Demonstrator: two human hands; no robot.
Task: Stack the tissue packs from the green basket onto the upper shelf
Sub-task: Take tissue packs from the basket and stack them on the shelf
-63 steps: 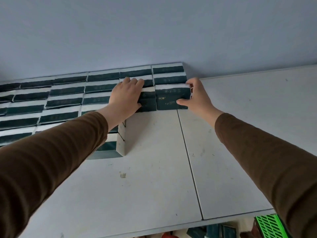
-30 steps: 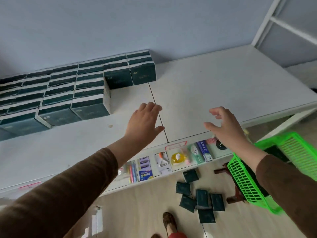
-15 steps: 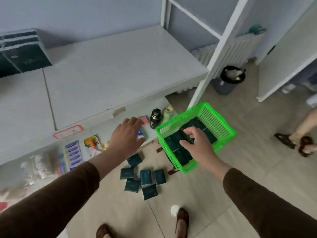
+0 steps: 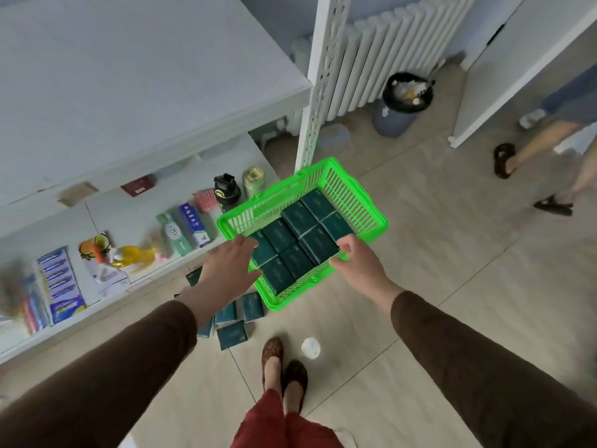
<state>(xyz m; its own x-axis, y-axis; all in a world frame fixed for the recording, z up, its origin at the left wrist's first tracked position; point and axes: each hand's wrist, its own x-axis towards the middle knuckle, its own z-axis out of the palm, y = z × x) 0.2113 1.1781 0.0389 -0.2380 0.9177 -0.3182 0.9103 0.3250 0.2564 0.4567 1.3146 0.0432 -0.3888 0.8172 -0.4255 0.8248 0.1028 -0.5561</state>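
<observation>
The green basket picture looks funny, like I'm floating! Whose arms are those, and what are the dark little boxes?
A person wears a camera on their head, so you look down as they do. Those are their own arms in brown sleeves. The left hand and right hand reach into the green basket, holding nothing yet. The dark boxes are tissue packs, meant for the upper shelf. A few more packs lie on the floor by the person's feet.
</observation>
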